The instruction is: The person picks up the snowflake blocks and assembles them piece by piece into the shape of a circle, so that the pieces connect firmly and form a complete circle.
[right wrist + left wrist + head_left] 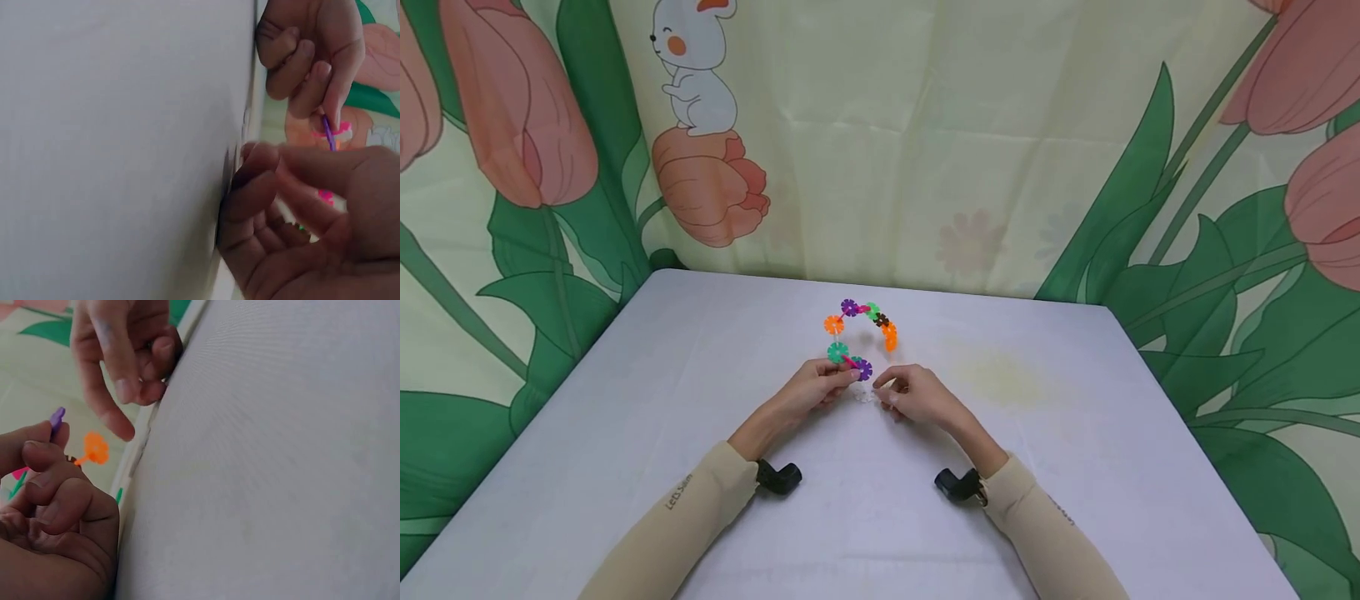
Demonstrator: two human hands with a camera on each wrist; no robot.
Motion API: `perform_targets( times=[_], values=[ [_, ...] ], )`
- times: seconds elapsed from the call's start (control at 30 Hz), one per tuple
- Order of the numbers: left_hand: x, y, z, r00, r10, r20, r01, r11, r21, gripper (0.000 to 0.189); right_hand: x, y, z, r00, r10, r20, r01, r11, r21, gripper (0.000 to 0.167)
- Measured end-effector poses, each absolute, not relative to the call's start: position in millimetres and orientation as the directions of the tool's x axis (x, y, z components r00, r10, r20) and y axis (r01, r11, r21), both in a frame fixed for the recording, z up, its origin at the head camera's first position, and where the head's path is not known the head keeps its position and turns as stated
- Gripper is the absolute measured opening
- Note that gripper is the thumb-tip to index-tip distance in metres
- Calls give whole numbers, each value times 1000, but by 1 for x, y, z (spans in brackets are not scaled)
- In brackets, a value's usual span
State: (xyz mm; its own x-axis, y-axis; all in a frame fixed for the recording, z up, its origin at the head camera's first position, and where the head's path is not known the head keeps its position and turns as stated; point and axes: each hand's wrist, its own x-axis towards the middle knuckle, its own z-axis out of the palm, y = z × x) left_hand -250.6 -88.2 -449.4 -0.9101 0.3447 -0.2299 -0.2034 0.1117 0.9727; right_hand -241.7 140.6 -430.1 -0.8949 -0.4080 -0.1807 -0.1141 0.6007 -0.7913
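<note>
A curved chain of notched plastic snowflake discs (838,352) in green, orange, purple, pink and brown arches over the white table. Its near end is a purple disc (864,369), pinched at the edge between thumb and index finger of my left hand (815,386). The purple disc (58,419) also shows edge-on at those fingertips in the left wrist view. My right hand (917,393) is low over the table with bent fingers, thumb and index finger apart in the left wrist view. By its fingertips a clear, colourless piece (865,396) lies on the table.
The white tabletop (1037,483) extends around both hands, with a faint yellowish patch (1003,375) to the right. Behind it hangs a cloth (880,150) printed with tulips and a rabbit. Black camera mounts (780,478) are strapped to both wrists.
</note>
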Motion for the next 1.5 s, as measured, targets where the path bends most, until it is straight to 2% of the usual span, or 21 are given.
perform_targets(
  times=[0.17, 0.5, 0.77, 0.9, 1.0, 1.27, 1.5],
  values=[
    [-252, -89, -450, -906, 353, -234, -212, 100, 972, 25, -244, 134, -433, -915, -382, -131, -196, 704, -682, 32],
    [-254, -91, -453, -900, 357, -250, -237, 81, 968, 23, -244, 123, -436, -892, -443, -86, -316, 749, -582, 40],
    [-253, -90, -454, -896, 373, -241, -230, 76, 970, 23, -241, 123, -432, -915, -394, -90, -254, 733, -631, 22],
    [-253, -90, -455, -895, 364, -260, -241, 97, 966, 20, -242, 132, -428, -924, -354, -146, -164, 711, -684, 10],
    [-252, -89, -454, -895, 357, -269, -246, 107, 963, 21, -244, 141, -424, -908, -369, -199, -134, 706, -695, 8],
    [-252, -89, -452, -894, 360, -268, -245, 108, 963, 22, -245, 151, -419, -825, -525, -209, -296, 717, -631, 9],
    [-252, -90, -453, -890, 380, -253, -232, 100, 968, 23, -243, 156, -415, -829, -546, -124, -328, 654, -681, 8]
  ],
)
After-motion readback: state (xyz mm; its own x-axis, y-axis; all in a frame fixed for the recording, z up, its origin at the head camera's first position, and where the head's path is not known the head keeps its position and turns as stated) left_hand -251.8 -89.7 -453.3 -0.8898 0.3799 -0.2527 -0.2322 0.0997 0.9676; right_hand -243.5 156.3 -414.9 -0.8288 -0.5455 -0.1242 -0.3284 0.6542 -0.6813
